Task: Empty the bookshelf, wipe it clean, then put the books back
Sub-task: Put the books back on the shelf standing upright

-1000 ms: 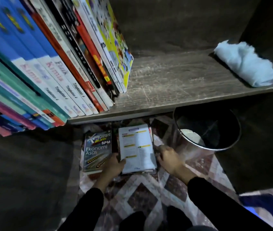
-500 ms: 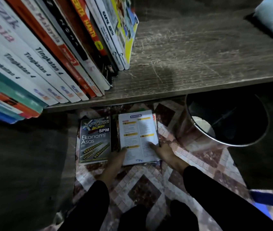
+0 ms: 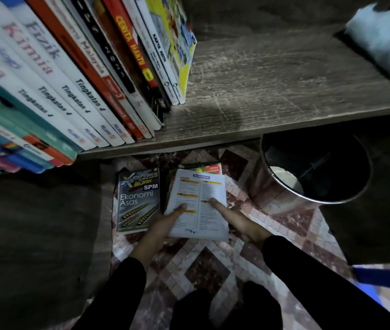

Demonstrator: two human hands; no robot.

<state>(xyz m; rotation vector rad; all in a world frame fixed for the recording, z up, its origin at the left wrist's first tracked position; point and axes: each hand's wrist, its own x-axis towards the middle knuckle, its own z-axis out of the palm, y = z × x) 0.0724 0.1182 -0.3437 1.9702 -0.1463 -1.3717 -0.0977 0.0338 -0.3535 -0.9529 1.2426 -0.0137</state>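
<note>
A white-backed book (image 3: 197, 198) tops a small stack on the floor below the shelf. My left hand (image 3: 165, 222) grips its lower left edge, thumb on the cover. My right hand (image 3: 234, 220) holds its right edge, thumb laid across the cover. A dark "Ekonomi Asas" book (image 3: 138, 201) lies flat just left of the stack. On the wooden shelf (image 3: 272, 86), several upright books (image 3: 89, 75) lean at the left. A pale blue cloth (image 3: 386, 41) rests at the shelf's right end.
A round metal bin (image 3: 315, 167) stands on the floor right of the stack, under the shelf edge. A patterned rug (image 3: 208, 263) covers the floor. A dark panel (image 3: 34, 234) fills the lower left. A blue object (image 3: 384, 277) lies at the lower right.
Both hands moved from beside the stack onto the top book, thumbs now over its cover. The view has drawn closer to the shelf and floor.
</note>
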